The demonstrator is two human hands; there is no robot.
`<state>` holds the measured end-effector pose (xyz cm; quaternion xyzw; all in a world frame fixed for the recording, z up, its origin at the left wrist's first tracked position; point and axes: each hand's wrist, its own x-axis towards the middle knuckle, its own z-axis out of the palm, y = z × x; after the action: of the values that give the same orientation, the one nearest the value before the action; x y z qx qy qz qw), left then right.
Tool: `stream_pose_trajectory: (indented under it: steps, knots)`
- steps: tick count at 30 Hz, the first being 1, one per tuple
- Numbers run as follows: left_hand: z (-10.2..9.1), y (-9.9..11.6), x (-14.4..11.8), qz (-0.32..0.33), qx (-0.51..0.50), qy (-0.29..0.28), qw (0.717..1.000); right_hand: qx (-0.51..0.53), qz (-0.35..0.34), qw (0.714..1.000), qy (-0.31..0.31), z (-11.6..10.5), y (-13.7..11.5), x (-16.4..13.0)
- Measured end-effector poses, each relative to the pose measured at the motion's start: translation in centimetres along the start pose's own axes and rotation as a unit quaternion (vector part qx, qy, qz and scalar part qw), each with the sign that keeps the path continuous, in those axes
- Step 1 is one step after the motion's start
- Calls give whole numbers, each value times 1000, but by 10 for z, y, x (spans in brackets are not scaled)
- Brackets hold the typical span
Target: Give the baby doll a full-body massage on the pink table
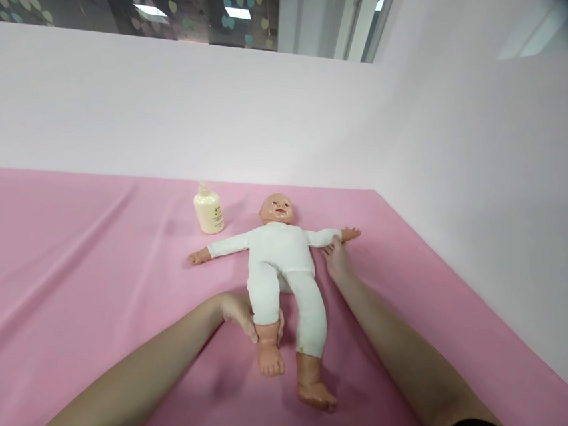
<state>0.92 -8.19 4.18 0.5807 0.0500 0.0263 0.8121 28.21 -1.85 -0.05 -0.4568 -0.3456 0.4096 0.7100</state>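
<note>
A baby doll (281,248) in a white long-sleeved suit lies on its back, head toward the wall, arms stretched out sideways. My left hand (238,313) is wrapped round the doll's lower leg on the left, just above its bare foot; the thumb is in front and fingertips show on the far side. My right hand (337,259) grips the doll's forearm on the right near the wrist, thumb on top and the fingers partly under the sleeve. The doll's other leg lies between my forearms, untouched.
A cream pump bottle (209,211) stands left of the doll's head. The pink sheet (92,258) under everything has a few creases. White walls (178,109) border it at the back and right, with a window (194,14) above the back one.
</note>
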Motion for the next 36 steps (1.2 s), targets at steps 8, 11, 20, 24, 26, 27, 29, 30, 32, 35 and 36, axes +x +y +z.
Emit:
stream_pose_trajectory:
  steps: [8, 11, 20, 24, 26, 27, 29, 30, 32, 35, 36]
  knots:
    - [-7, -5, -4, 25, -51, 65, 996, 57, 39, 998, 7, -3, 9, 7]
    - [-5, -2, -4, 4, -19, 12, 1000, 29, 17, 999, -10, -1, 6, 3]
    - [-14, -20, 0, 92, -115, -104, 984, 15, -10, 999, -40, 3, -4, -5]
    - [-17, -25, 0, 152, -163, -46, 974, 6, -53, 997, -61, 10, -12, -14]
    - [-15, -23, 0, 160, -178, 4, 971, -2, -84, 993, -82, 14, -15, -18]
    - [-13, -22, 0, 165, -182, 30, 969, -11, -98, 991, -93, 15, -16, -20]
    - [-12, -21, 2, 183, -182, 71, 963, -48, -117, 985, -118, 17, -15, -22]
    - [-11, -21, 3, 194, -182, 84, 960, -74, -125, 980, -135, 17, -15, -23]
    - [-11, -22, 5, 209, -184, 103, 955, -140, -152, 961, -184, 16, -15, -24]
    - [-11, -22, 7, 211, -191, 123, 951, -252, -224, 905, -260, 14, -17, -27]
    - [-10, -21, 8, 211, -189, 127, 950, -282, -245, 886, -274, 13, -18, -27]
